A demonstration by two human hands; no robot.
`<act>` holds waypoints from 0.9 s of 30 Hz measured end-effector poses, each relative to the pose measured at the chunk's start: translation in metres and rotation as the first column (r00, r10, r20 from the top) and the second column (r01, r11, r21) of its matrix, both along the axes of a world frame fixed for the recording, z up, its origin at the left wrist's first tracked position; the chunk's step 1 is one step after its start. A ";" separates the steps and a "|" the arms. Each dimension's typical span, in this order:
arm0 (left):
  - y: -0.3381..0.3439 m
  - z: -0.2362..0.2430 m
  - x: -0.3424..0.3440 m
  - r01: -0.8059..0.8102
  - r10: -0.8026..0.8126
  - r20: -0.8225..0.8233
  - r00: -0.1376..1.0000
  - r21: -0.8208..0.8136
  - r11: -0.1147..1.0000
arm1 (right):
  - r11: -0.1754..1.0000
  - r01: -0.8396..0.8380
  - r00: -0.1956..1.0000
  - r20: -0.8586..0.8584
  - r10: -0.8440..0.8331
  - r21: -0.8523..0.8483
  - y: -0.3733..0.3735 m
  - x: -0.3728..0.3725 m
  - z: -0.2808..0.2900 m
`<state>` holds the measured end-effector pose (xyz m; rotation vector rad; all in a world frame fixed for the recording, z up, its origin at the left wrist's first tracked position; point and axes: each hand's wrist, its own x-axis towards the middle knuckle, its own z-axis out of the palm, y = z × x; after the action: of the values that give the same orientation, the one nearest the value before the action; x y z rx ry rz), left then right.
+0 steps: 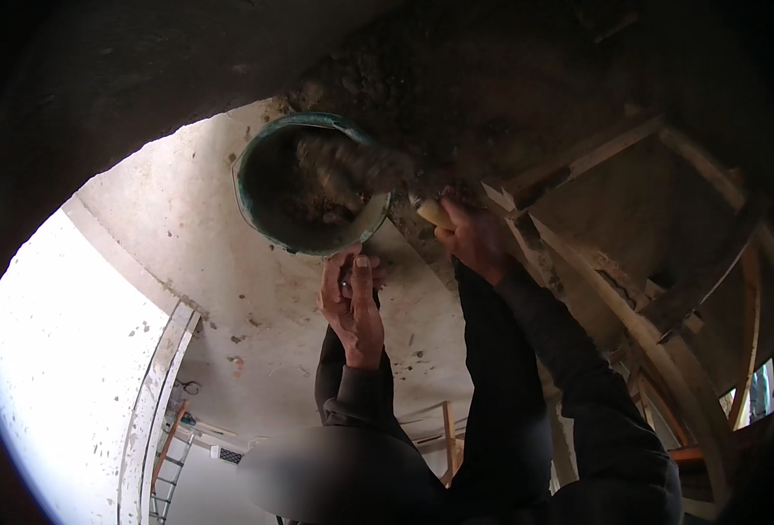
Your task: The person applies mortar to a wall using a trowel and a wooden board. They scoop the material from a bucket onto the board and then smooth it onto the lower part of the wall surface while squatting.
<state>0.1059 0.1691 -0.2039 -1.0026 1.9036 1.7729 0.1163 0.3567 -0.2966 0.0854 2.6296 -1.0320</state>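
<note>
A dark green bucket (pixel 269 229) stands with its mouth toward me, grey-brown mortar or wet soil (pixel 317 188) inside. My right hand (pixel 479 238) is closed round the pale wooden handle (pixel 434 213) of what looks like a trowel. Its blade end, smeared by motion and caked with the same material, reaches over the bucket's right rim. Just below the near rim is my left hand (pixel 357 311), palm partly turned up, with loosely bent fingers standing apart and a ring on one. Whether its fingertips touch the bucket cannot be made out.
Dark rubble (pixel 378 74) lies beyond the bucket. A curved wooden frame (pixel 658 350) with crosspieces fills the right side. Bits of debris dot the pale floor (pixel 256 302). At lower left are a bright white surface (pixel 63 350) and a ladder (pixel 170 477).
</note>
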 end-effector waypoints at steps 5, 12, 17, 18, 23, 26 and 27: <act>-0.001 -0.004 0.001 0.053 -0.054 0.035 0.998 0.021 0.998 | 0.974 0.220 0.975 -0.002 -0.220 0.051 -0.012 0.011 -0.015; -0.002 -0.012 0.005 0.080 -0.088 0.126 0.988 0.068 0.994 | 0.853 0.454 0.858 0.133 -0.497 0.258 0.055 -0.049 -0.097; -0.003 -0.011 0.000 0.196 -0.211 0.142 0.967 0.114 0.974 | 0.784 0.363 0.923 -0.081 -0.376 0.504 0.092 -0.103 -0.160; -0.002 -0.012 -0.001 0.206 -0.222 0.153 0.963 0.116 0.972 | 0.794 0.318 0.934 -0.028 -0.356 0.518 0.094 -0.110 -0.167; -0.005 -0.012 -0.002 0.309 -0.337 0.214 0.917 0.155 0.938 | 0.835 0.409 0.911 -0.116 -0.395 0.367 0.065 -0.103 -0.176; -0.004 -0.012 -0.003 0.296 -0.335 0.247 0.909 0.183 0.938 | 0.898 0.327 0.945 -0.110 -0.308 0.293 0.052 -0.085 -0.165; -0.002 -0.011 -0.004 0.306 -0.347 0.252 0.903 0.188 0.933 | 0.900 0.363 0.932 -0.083 -0.353 0.241 0.056 -0.078 -0.164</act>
<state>0.1017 0.1669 -0.2150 -0.7798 1.6289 1.4639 0.0378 0.4123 -0.4606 0.6371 2.8321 -0.7959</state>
